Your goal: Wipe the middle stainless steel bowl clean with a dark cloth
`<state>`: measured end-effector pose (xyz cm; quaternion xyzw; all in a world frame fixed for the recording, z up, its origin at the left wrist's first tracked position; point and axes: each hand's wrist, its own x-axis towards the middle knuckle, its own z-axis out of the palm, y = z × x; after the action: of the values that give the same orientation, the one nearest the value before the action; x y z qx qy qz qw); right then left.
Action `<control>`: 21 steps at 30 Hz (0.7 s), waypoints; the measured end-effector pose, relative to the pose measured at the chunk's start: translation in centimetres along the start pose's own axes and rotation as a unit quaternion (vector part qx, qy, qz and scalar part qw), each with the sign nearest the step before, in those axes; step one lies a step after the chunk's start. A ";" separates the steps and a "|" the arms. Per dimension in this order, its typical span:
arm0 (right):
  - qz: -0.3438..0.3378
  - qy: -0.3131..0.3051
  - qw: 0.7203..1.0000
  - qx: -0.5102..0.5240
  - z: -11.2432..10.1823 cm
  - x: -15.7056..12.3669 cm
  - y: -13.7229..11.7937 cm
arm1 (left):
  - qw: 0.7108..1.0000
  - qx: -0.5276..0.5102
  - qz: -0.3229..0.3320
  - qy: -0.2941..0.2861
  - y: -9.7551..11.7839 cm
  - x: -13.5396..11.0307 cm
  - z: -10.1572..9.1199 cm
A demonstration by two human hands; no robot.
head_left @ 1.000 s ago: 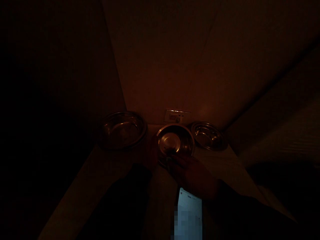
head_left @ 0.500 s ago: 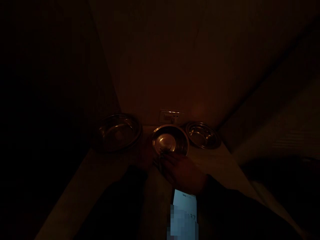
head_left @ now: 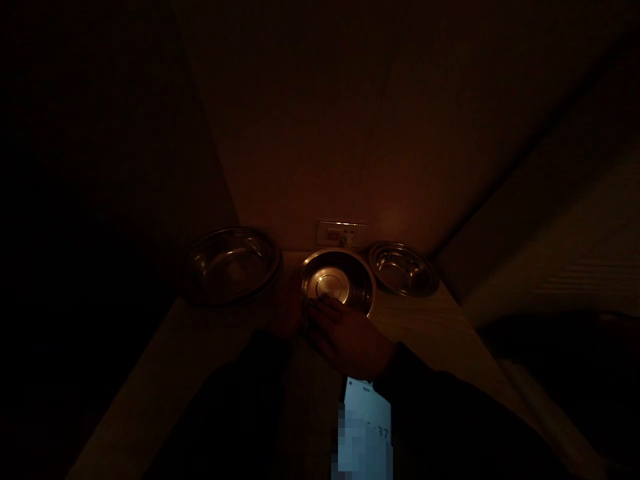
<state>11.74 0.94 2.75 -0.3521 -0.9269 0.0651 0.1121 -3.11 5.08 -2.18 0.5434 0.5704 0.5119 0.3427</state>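
The scene is very dark. A steel bowl [head_left: 340,285] stands in the middle of a narrow pale counter [head_left: 430,333]. My left hand [head_left: 287,308] rests against the bowl's left rim, its fingers lost in shadow. My right hand [head_left: 347,337] lies over the bowl's near rim with its fingers curled onto the edge. A larger steel bowl [head_left: 230,265] sits to the left and a smaller one [head_left: 403,269] to the right, both untouched.
A lit phone screen [head_left: 364,430] glows at the bottom centre below my right wrist. A wall socket plate [head_left: 340,233] is on the back wall behind the bowls. Walls close in on the counter at left and right.
My right hand has slid left along the near rim of the middle bowl. The view has shifted slightly, so bowls and phone appear a little further left.
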 end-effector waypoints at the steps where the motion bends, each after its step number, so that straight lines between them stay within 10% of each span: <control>1: -0.006 -0.013 1.000 -0.012 -0.4 -0.5 0.3 | 1.000 -0.009 -0.008 -0.001 0.1 0.0 0.1; 21: -0.013 -0.019 0.998 -0.056 0.0 -1.3 0.3 | 0.993 -0.062 -0.097 0.005 1.5 0.0 0.2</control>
<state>12.89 0.30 2.52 -0.3442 -0.9357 0.0178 0.0757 -2.49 4.99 -0.83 0.4607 0.5889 0.5135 0.4211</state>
